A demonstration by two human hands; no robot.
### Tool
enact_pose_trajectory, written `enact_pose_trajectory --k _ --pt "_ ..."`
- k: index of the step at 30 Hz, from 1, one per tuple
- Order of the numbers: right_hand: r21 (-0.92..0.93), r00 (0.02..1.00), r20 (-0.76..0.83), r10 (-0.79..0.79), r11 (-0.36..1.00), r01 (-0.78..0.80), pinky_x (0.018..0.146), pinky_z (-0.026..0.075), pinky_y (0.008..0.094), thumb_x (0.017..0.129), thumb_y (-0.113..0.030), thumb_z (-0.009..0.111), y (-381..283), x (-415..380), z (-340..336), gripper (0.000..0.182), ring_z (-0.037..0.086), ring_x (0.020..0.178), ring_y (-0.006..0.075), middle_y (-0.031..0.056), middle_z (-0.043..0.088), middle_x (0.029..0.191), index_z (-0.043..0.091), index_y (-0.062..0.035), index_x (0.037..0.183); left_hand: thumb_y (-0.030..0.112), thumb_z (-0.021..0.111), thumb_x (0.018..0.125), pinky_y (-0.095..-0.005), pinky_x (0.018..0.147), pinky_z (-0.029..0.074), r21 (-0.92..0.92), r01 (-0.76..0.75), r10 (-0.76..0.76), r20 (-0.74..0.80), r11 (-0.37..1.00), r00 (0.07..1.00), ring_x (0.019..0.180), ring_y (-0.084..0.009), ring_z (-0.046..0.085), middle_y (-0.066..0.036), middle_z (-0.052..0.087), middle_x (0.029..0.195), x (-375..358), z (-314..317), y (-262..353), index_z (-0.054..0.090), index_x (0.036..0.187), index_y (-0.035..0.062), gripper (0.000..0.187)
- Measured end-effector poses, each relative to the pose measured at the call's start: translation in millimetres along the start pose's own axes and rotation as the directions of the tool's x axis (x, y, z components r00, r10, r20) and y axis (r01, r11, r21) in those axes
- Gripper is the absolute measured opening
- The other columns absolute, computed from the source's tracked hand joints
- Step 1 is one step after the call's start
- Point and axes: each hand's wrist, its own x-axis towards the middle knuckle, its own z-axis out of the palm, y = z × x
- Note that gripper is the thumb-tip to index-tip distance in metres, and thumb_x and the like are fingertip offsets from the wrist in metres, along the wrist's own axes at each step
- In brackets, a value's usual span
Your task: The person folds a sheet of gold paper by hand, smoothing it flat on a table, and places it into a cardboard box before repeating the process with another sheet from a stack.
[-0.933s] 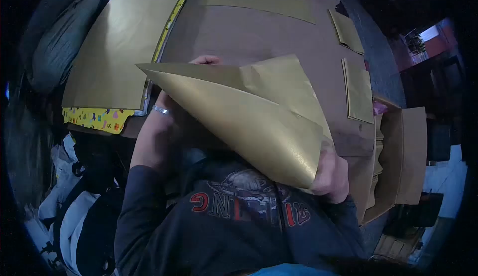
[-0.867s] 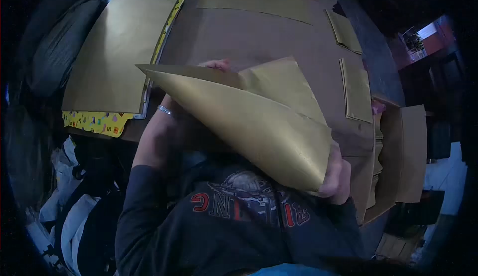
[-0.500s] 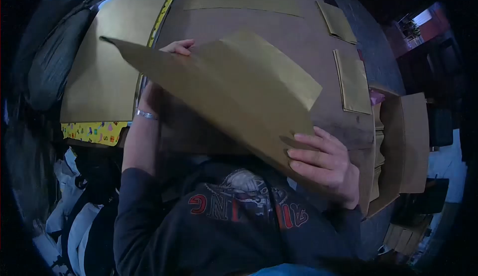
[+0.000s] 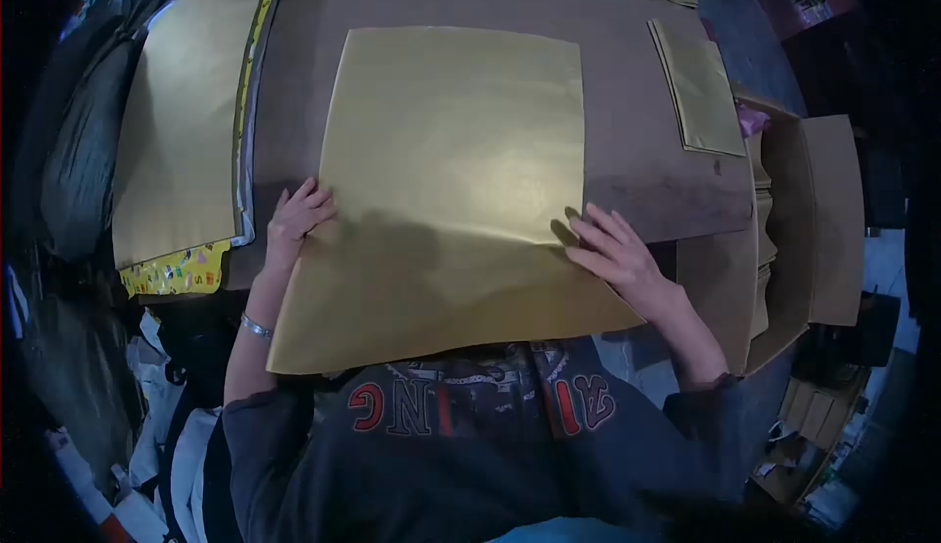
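Observation:
A large gold paper sheet (image 4: 451, 151) lies on the brown table in front of me, its near part bent down over the table's front edge against my sweatshirt. At its left edge is my left hand (image 4: 299, 218), with the thumb side on or behind the paper. My right hand (image 4: 619, 257) holds the right edge, its fingers spread and its thumb hidden by the sheet. Both hands are about level with each other, one on either side of the bend.
On the left lies a stack of gold sheets (image 4: 186, 112) over yellow patterned paper (image 4: 181, 269). Folded gold pieces (image 4: 701, 92) lie at the table's right side. An open cardboard box (image 4: 833, 220) with folded paper inside stands at the right.
The sheet was raised and tilted between my hands; now it lies flat on the table with its near part hanging down. My left hand has moved down to its left edge, and my right hand slightly up.

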Motion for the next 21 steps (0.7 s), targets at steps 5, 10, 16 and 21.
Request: enact_pose_trajectory --k 5,10,16,21 --pt "-0.126 0.996 0.026 0.091 0.988 -0.087 0.109 0.029 0.0626 0.081 -0.015 0.069 22 11 29 0.053 0.03 0.141 0.039 0.0166 0.034 0.149 0.051 -0.0175 0.131 0.014 0.065 0.083 -0.0585 0.111 0.027 -0.015 -0.034 0.033 -0.04 0.999 0.999 0.131 -0.0329 0.049 -0.007 0.064 0.126 -4 3 -3 0.072 0.105 0.0158 0.023" --pt "-0.057 0.998 -0.056 -0.029 0.998 0.026 0.108 0.029 0.0639 0.08 -0.018 0.068 28 22 38 0.039 0.038 0.138 0.0339 0.0104 0.049 0.141 0.06 -0.0177 0.118 0.013 0.065 0.083 -0.0588 0.111 0.026 -0.028 0.002 -0.002 0.017 1.0 1.0 0.132 -0.0334 0.047 -0.009 0.061 0.131 4 -23 23 0.07 0.112 0.0145 0.029" --pt "0.24 0.949 -0.31 0.052 0.971 0.025 0.101 0.039 0.052 0.082 -0.012 0.066 43 31 51 0.019 0.059 0.118 0.0304 0.0074 0.069 0.113 0.068 -0.0117 0.101 0.011 0.065 0.083 -0.0412 0.108 0.039 -0.327 0.195 -0.143 0.175 0.925 0.974 0.125 -0.0272 0.053 -0.01 0.064 0.125 26 -44 17 0.071 0.107 0.007 0.026" --pt "0.454 0.8 -0.353 0.485 0.837 -0.307 0.074 0.049 0.0449 0.089 -0.015 0.058 45 53 48 0.017 0.065 0.086 0.0394 0.0218 0.067 0.089 0.065 0.0001 0.083 0.024 0.055 0.097 -0.0346 0.072 0.049 -0.264 0.377 -0.286 0.323 0.888 0.902 0.076 -0.021 0.062 -0.016 0.066 0.081 58 -65 19 0.067 0.095 -0.0032 0.029"
